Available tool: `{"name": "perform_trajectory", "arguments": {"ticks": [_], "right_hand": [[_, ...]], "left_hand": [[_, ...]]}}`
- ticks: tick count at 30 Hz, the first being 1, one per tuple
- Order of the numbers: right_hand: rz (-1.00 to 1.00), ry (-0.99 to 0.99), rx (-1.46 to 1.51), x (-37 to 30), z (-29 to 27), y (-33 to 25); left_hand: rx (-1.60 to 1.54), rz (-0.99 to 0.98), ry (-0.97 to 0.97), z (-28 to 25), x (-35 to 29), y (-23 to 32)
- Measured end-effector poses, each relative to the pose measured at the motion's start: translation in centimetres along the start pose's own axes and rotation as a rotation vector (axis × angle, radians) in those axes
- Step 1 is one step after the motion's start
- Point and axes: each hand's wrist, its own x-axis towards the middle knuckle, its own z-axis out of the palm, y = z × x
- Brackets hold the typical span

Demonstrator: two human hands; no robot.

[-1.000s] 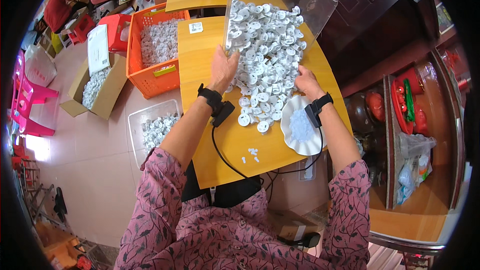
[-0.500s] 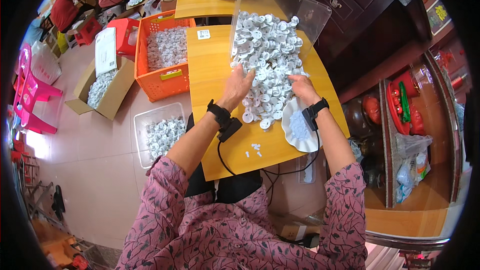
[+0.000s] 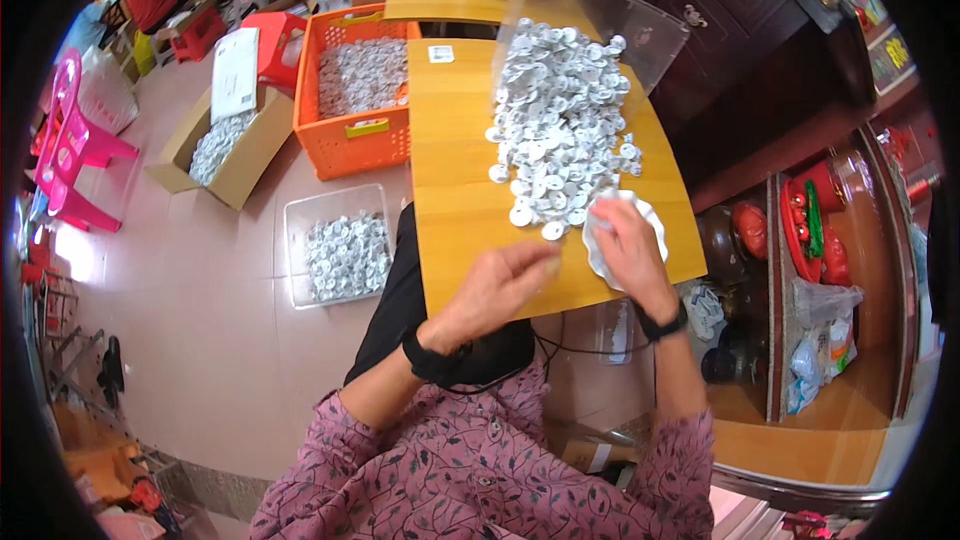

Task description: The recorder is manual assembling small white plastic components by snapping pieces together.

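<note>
A heap of small white round plastic pieces (image 3: 560, 130) spills from a clear plastic bin (image 3: 640, 25) tipped on its side on the yellow table (image 3: 455, 160). My left hand (image 3: 500, 288) hovers over the table's front edge, its fingers bent and pressed together; what they hold, if anything, is hidden. Over a white scalloped dish (image 3: 597, 258) at the heap's near right, my right hand (image 3: 630, 242) has its fingers curled, their tips partly blurred. That hand covers most of the dish. Both wrists wear black bands.
Left of the table stand an orange crate (image 3: 350, 145), a cardboard box (image 3: 238, 180) and a clear tub (image 3: 345, 260), all holding small pieces. A dark drawer cabinet (image 3: 760, 70) borders the right. Black cables (image 3: 590, 350) hang by the table's front edge. Other people sit at the far left.
My left hand has drawn back from the heap to the front edge, where small pegs lay. My right hand has shifted from the heap to the dish. The whole view has shifted slightly.
</note>
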Motion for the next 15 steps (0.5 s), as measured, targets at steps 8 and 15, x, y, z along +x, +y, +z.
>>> {"name": "perform_trajectory", "arguments": {"ticks": [8,15], "right_hand": [[0.156,-0.232,0.322,-6.0,-4.0,-14.8],[-0.161,-0.186,0.422,-2.1,-7.3,-24.6]], "left_hand": [[-0.104,-0.267,-0.153,-0.1,-3.2,-5.9],[-0.124,-0.281,-0.075,-0.1,-3.2,-7.1]]}}
